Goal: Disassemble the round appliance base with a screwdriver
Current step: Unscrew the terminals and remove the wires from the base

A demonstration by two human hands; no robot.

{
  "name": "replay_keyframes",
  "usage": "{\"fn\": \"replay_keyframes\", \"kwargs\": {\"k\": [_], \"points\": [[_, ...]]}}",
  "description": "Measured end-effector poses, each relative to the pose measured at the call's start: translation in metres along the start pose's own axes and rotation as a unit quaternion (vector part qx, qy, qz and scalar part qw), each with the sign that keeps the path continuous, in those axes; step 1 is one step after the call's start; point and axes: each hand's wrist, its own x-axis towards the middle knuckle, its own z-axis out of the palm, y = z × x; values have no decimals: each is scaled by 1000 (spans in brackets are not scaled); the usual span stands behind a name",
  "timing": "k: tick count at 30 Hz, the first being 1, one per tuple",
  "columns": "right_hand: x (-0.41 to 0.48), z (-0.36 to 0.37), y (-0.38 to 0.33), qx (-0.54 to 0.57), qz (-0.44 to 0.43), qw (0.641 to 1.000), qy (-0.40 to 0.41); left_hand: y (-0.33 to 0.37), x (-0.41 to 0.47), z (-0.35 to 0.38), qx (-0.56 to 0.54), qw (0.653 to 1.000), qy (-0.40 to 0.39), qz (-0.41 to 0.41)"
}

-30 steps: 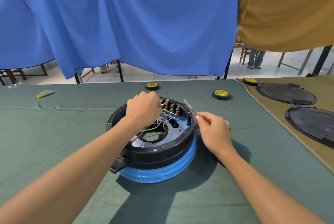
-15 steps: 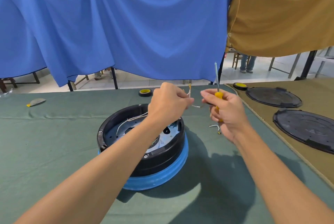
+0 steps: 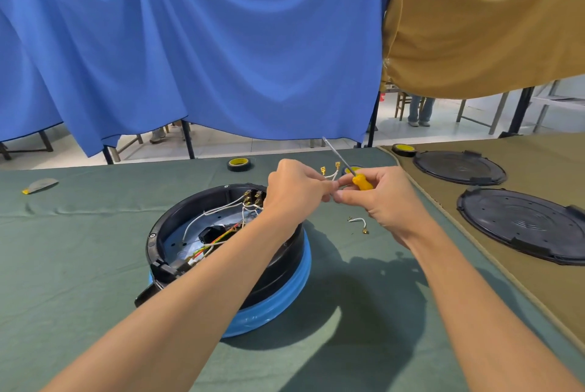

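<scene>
The round appliance base (image 3: 278,293), black on top with a blue lower ring, sits open-side up on the green cloth. White, red and yellow wires lie inside it. My left hand (image 3: 294,190) is raised above its far right rim and pinches a short white wire (image 3: 330,174) with brass terminals. My right hand (image 3: 384,198) grips the yellow-handled screwdriver (image 3: 361,182), shaft pointing up and away, and its fingertips meet the same wire. Another loose white wire piece (image 3: 359,221) lies on the cloth under my right hand.
Two black round covers (image 3: 459,167) (image 3: 525,224) lie on the tan cloth at right. Tape rolls (image 3: 239,163) (image 3: 403,149) sit near the far table edge. A grey scrap (image 3: 39,185) lies far left. Blue and tan curtains hang behind.
Both hands lifted away from the base, the left pulling a short white wire free. The hands then came together above the right rim, and the screwdriver shaft tilted left.
</scene>
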Motion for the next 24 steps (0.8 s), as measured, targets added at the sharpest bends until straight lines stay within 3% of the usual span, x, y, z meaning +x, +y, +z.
{"fn": "replay_keyframes", "kwargs": {"k": [6, 8, 11, 14, 17, 24], "points": [[1, -9, 10, -59, 23, 998, 21, -7, 2, 9, 35, 999, 19, 6], [3, -14, 20, -79, 52, 994, 59, -12, 0, 10, 124, 991, 34, 41], [3, -25, 43, -166, 116, 970, 134, -26, -7, 11, 325, 936, 25, 134], [-1, -29, 63, -258, 146, 935, 194, -38, -11, 13, 423, 890, -19, 170], [-4, -30, 68, -299, 134, 913, 244, -43, -13, 14, 468, 862, -2, 196], [-6, -30, 67, -273, 51, 913, 299, -43, -18, 11, 515, 837, -37, 182]]}}
